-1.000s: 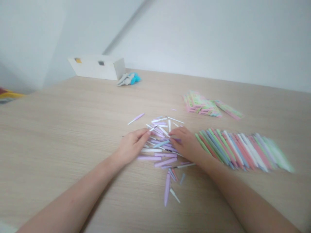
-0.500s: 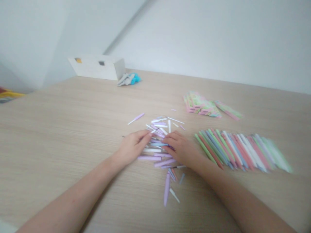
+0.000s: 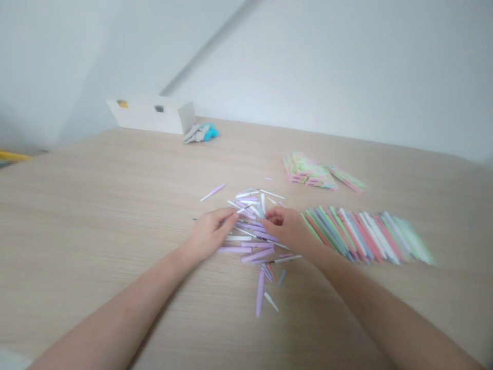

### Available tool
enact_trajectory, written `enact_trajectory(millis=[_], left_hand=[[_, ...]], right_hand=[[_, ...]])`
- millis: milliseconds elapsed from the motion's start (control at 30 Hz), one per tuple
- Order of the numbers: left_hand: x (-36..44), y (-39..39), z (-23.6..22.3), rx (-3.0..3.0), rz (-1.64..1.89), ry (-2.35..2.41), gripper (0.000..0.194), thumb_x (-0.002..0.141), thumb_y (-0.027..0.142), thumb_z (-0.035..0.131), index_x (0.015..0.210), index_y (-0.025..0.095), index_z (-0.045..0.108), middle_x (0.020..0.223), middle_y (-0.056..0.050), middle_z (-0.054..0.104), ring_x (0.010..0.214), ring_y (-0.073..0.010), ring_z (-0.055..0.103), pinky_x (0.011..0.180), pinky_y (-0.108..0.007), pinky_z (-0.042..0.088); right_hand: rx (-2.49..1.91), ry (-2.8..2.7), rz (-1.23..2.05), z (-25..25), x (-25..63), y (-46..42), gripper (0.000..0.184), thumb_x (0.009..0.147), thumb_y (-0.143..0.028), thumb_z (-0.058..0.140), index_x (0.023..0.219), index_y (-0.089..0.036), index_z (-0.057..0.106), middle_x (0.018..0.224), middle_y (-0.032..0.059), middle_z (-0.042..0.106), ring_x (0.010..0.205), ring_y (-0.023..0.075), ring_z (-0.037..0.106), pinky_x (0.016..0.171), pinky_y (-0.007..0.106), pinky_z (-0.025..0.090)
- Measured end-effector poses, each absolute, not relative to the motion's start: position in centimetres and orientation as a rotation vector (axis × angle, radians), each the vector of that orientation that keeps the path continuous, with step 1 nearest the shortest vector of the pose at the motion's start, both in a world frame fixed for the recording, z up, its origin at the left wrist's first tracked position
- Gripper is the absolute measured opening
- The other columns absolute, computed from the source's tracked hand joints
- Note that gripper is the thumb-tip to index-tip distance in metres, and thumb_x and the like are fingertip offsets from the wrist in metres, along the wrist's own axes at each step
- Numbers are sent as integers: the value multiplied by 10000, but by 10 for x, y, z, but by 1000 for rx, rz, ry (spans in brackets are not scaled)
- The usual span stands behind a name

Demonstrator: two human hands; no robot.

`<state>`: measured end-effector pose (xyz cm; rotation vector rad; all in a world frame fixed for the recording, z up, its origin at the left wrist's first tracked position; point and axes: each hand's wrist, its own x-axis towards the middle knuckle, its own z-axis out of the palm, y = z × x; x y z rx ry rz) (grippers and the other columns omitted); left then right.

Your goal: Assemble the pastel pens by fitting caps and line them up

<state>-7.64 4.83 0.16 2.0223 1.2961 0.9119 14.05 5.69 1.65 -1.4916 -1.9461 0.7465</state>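
Note:
A loose pile of purple and white pen parts [image 3: 252, 245] lies on the table between my hands. My left hand [image 3: 210, 231] is at the pile's left side, its thumb and forefinger pinched on a thin white pen refill [image 3: 243, 209] with a dark tip. From the right, my right hand [image 3: 285, 226] reaches over the pile with fingers curled. Its thumb and forefinger close on a small blue-grey pen part [image 3: 261, 211], blurred and partly hidden. A purple pen barrel [image 3: 260, 293] and a white tip piece [image 3: 271, 301] lie nearer me.
To the right is a slanted row of coloured pens [image 3: 370, 236]. Behind it sit stacked pink-and-green packets [image 3: 308, 172], one lying apart [image 3: 348, 180]. A white box [image 3: 150, 117] stands at the back left, with crumpled grey and blue gloves [image 3: 202, 132] beside it.
My right hand has lifted from the middle of the pile and now pinches a blue-grey part. My left hand keeps its refill in nearly the same place. The view has shifted slightly.

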Motion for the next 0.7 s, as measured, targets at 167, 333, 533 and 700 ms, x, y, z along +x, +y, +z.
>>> enact_trajectory(millis=[167, 333, 533, 700], left_hand=[[-76, 48, 1, 2151, 834, 1239, 377, 930, 406, 383, 1031, 201, 684, 1004, -54, 700, 916, -202, 622, 807, -280, 454], [-76, 48, 0, 2245, 732, 1159, 350, 935, 382, 392, 1089, 222, 662, 1022, -51, 697, 907, -190, 628, 793, -282, 458], [-74, 45, 1, 2298, 675, 1139, 340, 935, 383, 396, 1072, 231, 667, 981, -44, 701, 890, -185, 629, 761, -268, 451], [-73, 43, 2, 2298, 663, 1142, 334, 936, 380, 397, 1059, 227, 667, 938, -34, 695, 863, -176, 624, 733, -253, 442]], right_hand=[[-1316, -1528, 1086, 14, 140, 44, 92, 715, -268, 553, 765, -193, 538, 574, -37, 612, 451, 96, 479, 439, 212, 338], [-1085, -1360, 1216, 1, 142, 37, 170, 738, -295, 610, 862, -198, 547, 519, -74, 510, 464, 91, 451, 467, 215, 362], [-1053, -1381, 1156, 0, 151, 38, 169, 759, -324, 644, 858, -199, 587, 536, -62, 509, 476, 88, 457, 481, 218, 381], [-986, -1410, 1225, -2, 151, 38, 168, 757, -313, 654, 868, -198, 602, 555, -61, 513, 493, 87, 462, 490, 217, 383]])
